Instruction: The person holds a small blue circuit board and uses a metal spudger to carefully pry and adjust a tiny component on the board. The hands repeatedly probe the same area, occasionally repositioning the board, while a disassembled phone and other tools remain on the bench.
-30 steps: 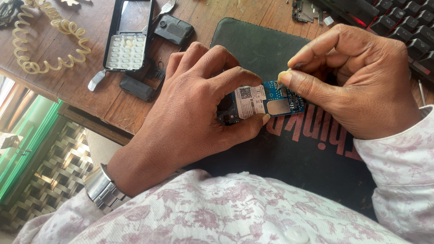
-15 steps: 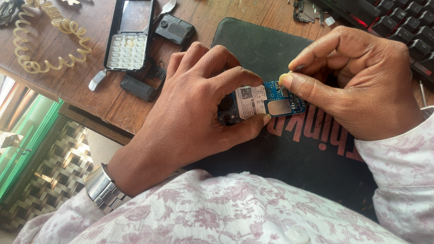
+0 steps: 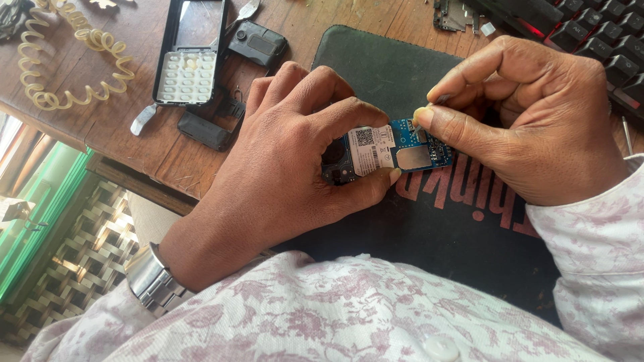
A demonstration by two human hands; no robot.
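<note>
Already the phone is taken apart: its keypad shell (image 3: 186, 59) and small black parts (image 3: 258, 43) lie on the tabletop (image 3: 134, 134), up and left of the blue circuit board (image 3: 396, 151). You hold that board over the dark mat (image 3: 389, 74). Your left hand (image 3: 288, 161) grips one end, fingers clenched round it. Your right hand (image 3: 530, 127) pinches a thin tool tip against the other end. The board is bare, with a white sticker and a shiny metal patch. Nothing looks put back yet.

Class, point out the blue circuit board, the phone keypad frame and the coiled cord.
blue circuit board (image 3: 429, 144), head view, bare blue edge.
phone keypad frame (image 3: 186, 77), head view, white keypad.
coiled cord (image 3: 80, 40), head view, middle coils.
</note>
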